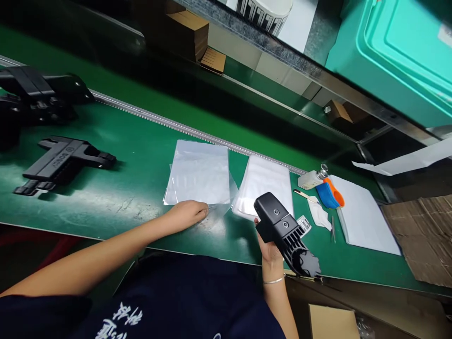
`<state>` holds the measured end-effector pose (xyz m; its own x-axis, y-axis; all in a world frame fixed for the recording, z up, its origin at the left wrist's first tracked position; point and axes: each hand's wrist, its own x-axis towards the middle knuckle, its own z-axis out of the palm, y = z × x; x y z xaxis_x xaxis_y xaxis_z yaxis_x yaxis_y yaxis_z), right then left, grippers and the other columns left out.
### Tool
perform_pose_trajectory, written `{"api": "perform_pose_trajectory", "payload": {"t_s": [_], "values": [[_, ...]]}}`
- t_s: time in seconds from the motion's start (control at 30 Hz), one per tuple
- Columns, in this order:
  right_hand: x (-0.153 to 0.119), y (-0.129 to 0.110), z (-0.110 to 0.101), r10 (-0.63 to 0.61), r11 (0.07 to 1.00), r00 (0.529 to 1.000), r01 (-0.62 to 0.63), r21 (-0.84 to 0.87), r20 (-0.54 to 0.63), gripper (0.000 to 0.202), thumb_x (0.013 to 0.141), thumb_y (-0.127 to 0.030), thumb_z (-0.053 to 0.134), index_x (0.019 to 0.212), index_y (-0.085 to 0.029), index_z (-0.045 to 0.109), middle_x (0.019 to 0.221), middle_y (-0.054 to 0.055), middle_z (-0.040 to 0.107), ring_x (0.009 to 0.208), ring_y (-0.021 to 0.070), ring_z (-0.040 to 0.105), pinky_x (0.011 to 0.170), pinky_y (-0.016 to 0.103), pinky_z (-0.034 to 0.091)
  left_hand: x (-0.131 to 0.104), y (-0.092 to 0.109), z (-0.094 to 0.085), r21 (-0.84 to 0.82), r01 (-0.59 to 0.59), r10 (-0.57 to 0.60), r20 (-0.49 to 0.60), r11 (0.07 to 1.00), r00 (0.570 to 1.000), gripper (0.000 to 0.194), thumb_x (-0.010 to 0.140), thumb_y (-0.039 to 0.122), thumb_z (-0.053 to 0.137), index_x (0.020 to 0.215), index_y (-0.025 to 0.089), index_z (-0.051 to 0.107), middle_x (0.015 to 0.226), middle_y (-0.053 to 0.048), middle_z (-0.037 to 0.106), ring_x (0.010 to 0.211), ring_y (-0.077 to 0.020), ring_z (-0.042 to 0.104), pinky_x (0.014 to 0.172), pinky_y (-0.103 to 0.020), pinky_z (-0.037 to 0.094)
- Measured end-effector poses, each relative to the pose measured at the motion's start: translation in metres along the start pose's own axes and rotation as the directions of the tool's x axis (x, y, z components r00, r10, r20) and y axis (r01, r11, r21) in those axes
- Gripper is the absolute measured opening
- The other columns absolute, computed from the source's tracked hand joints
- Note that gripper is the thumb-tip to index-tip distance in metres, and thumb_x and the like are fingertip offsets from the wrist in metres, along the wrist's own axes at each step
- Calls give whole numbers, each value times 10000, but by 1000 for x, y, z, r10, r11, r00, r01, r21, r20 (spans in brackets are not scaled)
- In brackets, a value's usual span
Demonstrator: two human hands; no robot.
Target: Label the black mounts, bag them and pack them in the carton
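Observation:
My left hand point(187, 216) is closed at the front edge of a stack of clear plastic bags point(201, 172), its finger and thumb pinching a thin clear bag. My right hand point(270, 249) grips a black plastic part point(278, 221) from below. That part has a blocky end with two round screw spots, a ribbed middle and a rounded, toothed end. A small white label point(304, 226) shows beside it. Just behind the black part lies a second stack of plastic bags point(270, 181).
Black bracket-like parts point(67, 157) lie on the green bench point(130, 183) at left. To the right are a white bottle point(310, 180), a blue and orange roll point(330, 194), tweezers point(333, 229), white sheets point(365, 216) and brown cardboard point(423, 235). A metal shelf point(300, 63) overhangs, holding a teal bin point(399, 61).

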<state>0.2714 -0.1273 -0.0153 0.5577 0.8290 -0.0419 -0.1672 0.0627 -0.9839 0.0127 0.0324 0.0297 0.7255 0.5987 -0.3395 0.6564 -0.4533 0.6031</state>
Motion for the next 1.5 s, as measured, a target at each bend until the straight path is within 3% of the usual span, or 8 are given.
{"api": "perform_pose_trajectory", "payload": {"t_s": [0.2, 0.4, 0.63, 0.8, 1.07, 1.27, 1.37, 1.5], "values": [[-1, -22, 18, 45, 998, 973, -33, -56, 228, 500, 759, -611, 678, 1131, -287, 594, 1027, 64, 702, 958, 261, 668, 838, 428, 542, -1, 13, 7, -58, -79, 67, -180, 995, 981, 215, 894, 228, 380, 968, 193, 579, 886, -54, 684, 822, -221, 648, 716, -297, 443], [-1, -34, 38, -26, 816, 967, 166, -553, 252, 367, 782, -408, 723, 1081, -239, 593, 1064, 74, 674, 990, 255, 629, 905, 430, 483, -8, 12, 15, -185, -135, 62, -354, 973, 933, 280, 893, 186, 349, 1161, 171, 426, 811, -12, 626, 711, -180, 620, 684, -290, 459], [-10, -26, 62, -301, 560, 934, 337, -757, 193, 281, 891, -415, 596, 1070, -199, 573, 1051, 106, 654, 995, 273, 618, 869, 457, 502, -21, 15, 4, -5, -309, 297, -257, 951, 920, 293, 888, 181, 386, 1173, 193, 455, 723, 29, 609, 651, -165, 620, 646, -260, 435], [-10, -10, 78, -467, 375, 801, 564, -735, 376, 274, 951, -364, 498, 1136, -191, 603, 1138, 134, 649, 1059, 289, 613, 896, 495, 503, -5, 57, 5, -4, -373, 363, -212, 928, 907, 355, 921, 211, 410, 1272, 176, 446, 863, -17, 693, 754, -187, 675, 689, -279, 477], [6, -19, 68, -383, 384, 649, 759, -525, 658, 400, 913, -309, 550, 1311, -335, 574, 1228, 42, 662, 1106, 286, 645, 934, 462, 560, -2, 116, 22, 0, -869, 866, 79, 495, 493, 426, 960, 250, 435, 1380, 184, 463, 1141, -93, 708, 1060, -209, 663, 942, -298, 478], [-9, -51, 59, -336, 294, 446, 886, -357, 830, 420, 916, -218, 595, 1318, -331, 545, 1239, 47, 675, 1136, 252, 635, 1036, 509, 472, 2, 83, -51, 99, -607, 599, 96, 789, 795, 462, 831, 290, 614, 1276, 175, 568, 1266, -137, 645, 1164, -313, 595, 998, -426, 450], [-14, -61, 58, -341, 306, 369, 913, -269, 865, 445, 899, -237, 643, 1318, -353, 549, 1256, 44, 671, 1190, 254, 603, 1076, 520, 425, 10, 71, -58, -111, -540, 545, 318, 834, 776, 450, 673, 379, 760, 1072, 196, 664, 993, -65, 728, 892, -277, 673, 794, -348, 523], [-10, -68, 38, -544, 605, 776, 626, -492, 319, 347, 936, -392, 573, 1271, -300, 594, 1228, 88, 654, 1108, 287, 620, 929, 508, 515, 13, 51, -41, -459, -328, 420, 114, 826, 900, 557, 656, 402, 769, 1144, 179, 623, 1077, -66, 701, 952, -256, 660, 810, -310, 509]]}}
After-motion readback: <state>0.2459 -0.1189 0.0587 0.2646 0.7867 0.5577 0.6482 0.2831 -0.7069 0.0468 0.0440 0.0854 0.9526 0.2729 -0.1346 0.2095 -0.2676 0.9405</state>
